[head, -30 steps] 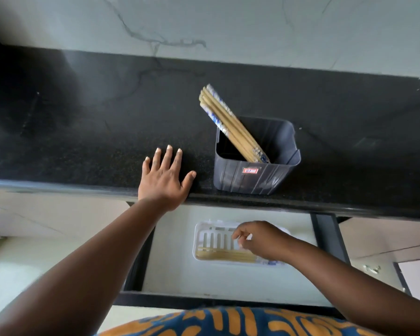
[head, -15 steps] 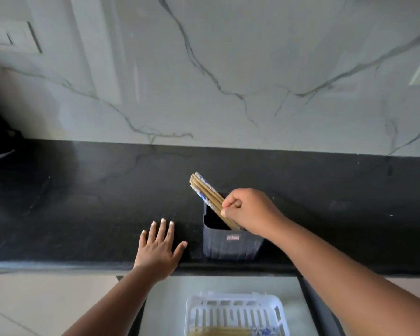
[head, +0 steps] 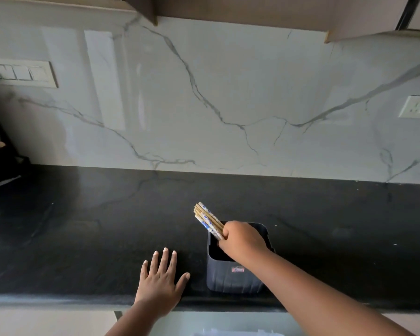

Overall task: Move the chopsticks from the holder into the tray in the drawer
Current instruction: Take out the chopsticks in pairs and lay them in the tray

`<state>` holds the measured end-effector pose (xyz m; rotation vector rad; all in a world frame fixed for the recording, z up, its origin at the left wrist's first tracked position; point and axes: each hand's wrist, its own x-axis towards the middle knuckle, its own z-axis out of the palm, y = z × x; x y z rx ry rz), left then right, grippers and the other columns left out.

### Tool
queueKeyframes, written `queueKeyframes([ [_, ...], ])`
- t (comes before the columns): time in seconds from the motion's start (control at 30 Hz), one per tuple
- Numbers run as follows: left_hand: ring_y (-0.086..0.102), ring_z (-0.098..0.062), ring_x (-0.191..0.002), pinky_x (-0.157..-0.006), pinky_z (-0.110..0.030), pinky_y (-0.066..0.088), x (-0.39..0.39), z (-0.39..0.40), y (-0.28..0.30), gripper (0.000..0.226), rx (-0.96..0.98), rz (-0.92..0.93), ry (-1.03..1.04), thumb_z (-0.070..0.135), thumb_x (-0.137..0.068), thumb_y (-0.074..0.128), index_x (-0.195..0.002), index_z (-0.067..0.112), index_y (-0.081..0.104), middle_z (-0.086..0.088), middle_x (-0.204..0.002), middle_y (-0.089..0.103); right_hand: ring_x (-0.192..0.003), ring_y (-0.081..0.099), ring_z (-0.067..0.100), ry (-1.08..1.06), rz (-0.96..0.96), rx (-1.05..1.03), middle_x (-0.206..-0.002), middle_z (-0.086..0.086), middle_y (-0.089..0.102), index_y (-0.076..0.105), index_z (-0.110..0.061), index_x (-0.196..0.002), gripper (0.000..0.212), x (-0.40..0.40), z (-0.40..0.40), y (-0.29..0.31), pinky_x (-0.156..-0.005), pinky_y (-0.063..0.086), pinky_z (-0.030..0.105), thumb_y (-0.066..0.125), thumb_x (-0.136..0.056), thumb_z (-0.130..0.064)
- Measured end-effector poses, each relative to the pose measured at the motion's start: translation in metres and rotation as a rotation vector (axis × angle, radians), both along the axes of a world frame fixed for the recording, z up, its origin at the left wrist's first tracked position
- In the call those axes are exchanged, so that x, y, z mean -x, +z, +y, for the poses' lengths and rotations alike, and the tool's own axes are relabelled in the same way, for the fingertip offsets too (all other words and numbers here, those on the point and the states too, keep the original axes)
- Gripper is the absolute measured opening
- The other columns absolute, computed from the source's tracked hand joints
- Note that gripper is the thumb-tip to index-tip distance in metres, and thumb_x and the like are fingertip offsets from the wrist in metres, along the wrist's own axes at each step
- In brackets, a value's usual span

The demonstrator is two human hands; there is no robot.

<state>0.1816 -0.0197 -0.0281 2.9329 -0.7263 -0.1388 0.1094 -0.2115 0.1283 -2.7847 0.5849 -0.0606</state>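
Head view: 1 holder [head: 233, 277], chopsticks [head: 207, 219] bundle, 2 hands.

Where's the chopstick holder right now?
Head view, lower centre: the dark holder stands near the black counter's front edge, just right of the flat left hand.

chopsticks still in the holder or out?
In. The chopsticks lean out of the holder, lower ends hidden inside; the right hand grips them.

A home kitchen is shown: a black stone counter [head: 107, 226] is backed by a marble-veined wall [head: 228, 93], with cupboards [head: 252, 10] overhead, a switch panel [head: 22, 73] and a socket [head: 416, 107].
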Motion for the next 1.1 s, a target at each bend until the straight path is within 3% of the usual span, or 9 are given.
queueKeyframes([
  [0.1,-0.013,-0.025,-0.15,-0.118,-0.044,-0.007,-0.001,-0.001,-0.002,0.078,0.012,-0.003,0.0,0.067,-0.092,0.011,-0.155,0.023,-0.005,-0.002,-0.164,-0.01,-0.081,0.065,0.023,0.008,0.003,-0.056,-0.088,0.002,0.068,0.061,-0.017,-0.086,0.009,0.0,-0.005,0.0,-0.064,0.05,0.033,0.063,-0.083,-0.026],
  [0.27,-0.013,-0.025,-0.15,-0.118,-0.044,-0.008,-0.002,0.0,-0.005,0.079,0.029,-0.015,0.001,0.069,-0.091,0.009,-0.154,0.025,-0.005,-0.001,-0.164,-0.01,-0.066,0.054,0.015,0.032,-0.005,-0.129,-0.068,-0.009,0.053,0.042,-0.024,-0.065,0.036,0.0,-0.012,0.0,-0.051,0.036,0.028,0.074,-0.078,-0.033],
  [0.47,-0.011,-0.025,-0.15,-0.118,-0.045,-0.005,-0.002,0.0,-0.006,0.08,0.046,-0.014,0.02,0.071,-0.09,0.011,-0.155,0.026,-0.002,-0.001,-0.164,-0.008,-0.054,0.042,0.01,0.004,-0.088,-0.168,-0.06,-0.007,0.049,0.049,-0.02,-0.066,0.033,0.006,-0.025,0.016,-0.052,0.033,0.029,0.077,-0.076,-0.035],
  [0.6,-0.012,-0.022,-0.15,-0.119,-0.046,-0.004,0.003,-0.006,0.019,0.083,0.013,0.16,0.089,0.073,-0.088,0.024,-0.155,0.029,-0.001,0.002,-0.164,-0.011,-0.053,0.057,0.013,-0.049,-0.268,-0.372,-0.063,0.007,0.066,0.062,-0.01,-0.072,0.028,0.012,-0.039,0.062,-0.055,0.049,0.032,0.082,-0.073,-0.03],
  [0.73,0.016,-0.029,-0.147,-0.117,-0.052,0.016,-0.012,-0.017,0.115,0.062,0.538,0.272,0.359,0.057,-0.087,0.054,-0.143,0.033,0.041,-0.006,-0.158,0.027,-0.068,0.074,0.016,-0.032,-0.425,-0.777,-0.076,0.006,0.077,0.073,-0.011,-0.086,0.015,0.027,-0.051,0.116,-0.064,0.061,0.03,0.081,-0.078,-0.02],
  [0.8,0.043,-0.025,-0.132,-0.109,-0.046,0.034,-0.013,-0.023,0.171,0.041,0.977,0.1,0.266,0.041,-0.089,0.062,-0.127,0.027,0.057,-0.005,-0.14,0.051,-0.078,0.075,0.023,0.007,-0.452,-0.932,-0.084,0.009,0.078,0.073,-0.008,-0.092,0.017,0.034,-0.053,0.136,-0.069,0.062,0.034,0.079,-0.079,-0.017],
  [0.87,0.058,-0.011,-0.115,-0.099,-0.037,0.045,-0.002,-0.031,0.222,0.029,1.177,0.131,0.028,0.038,-0.088,0.066,-0.116,0.033,0.061,0.008,-0.123,0.063,-0.081,0.075,0.027,0.042,-0.468,-1.071,-0.089,0.013,0.077,0.072,-0.005,-0.095,0.024,0.038,-0.05,0.147,-0.07,0.061,0.036,0.08,-0.076,-0.017],
  [1.0,0.068,0.004,-0.092,-0.076,-0.013,0.05,0.031,-0.054,0.279,0.027,1.028,0.439,-0.359,0.043,-0.082,0.072,-0.108,0.036,0.067,0.02,-0.096,0.075,-0.077,0.074,0.029,0.062,-0.489,-1.21,-0.089,0.018,0.076,0.072,-0.003,-0.094,0.028,0.04,-0.037,0.15,-0.064,0.06,0.034,0.081,-0.073,-0.02],
  [1.1,0.072,-0.013,-0.092,-0.083,-0.029,0.058,0.045,-0.068,0.286,0.015,1.004,0.512,-0.373,0.029,-0.086,0.072,-0.098,0.036,0.072,0.008,-0.094,0.077,-0.073,0.074,0.03,0.036,-0.537,-1.255,-0.087,0.02,0.076,0.07,-0.002,-0.095,0.023,0.041,-0.035,0.149,-0.063,0.06,0.034,0.079,-0.077,-0.014],
])
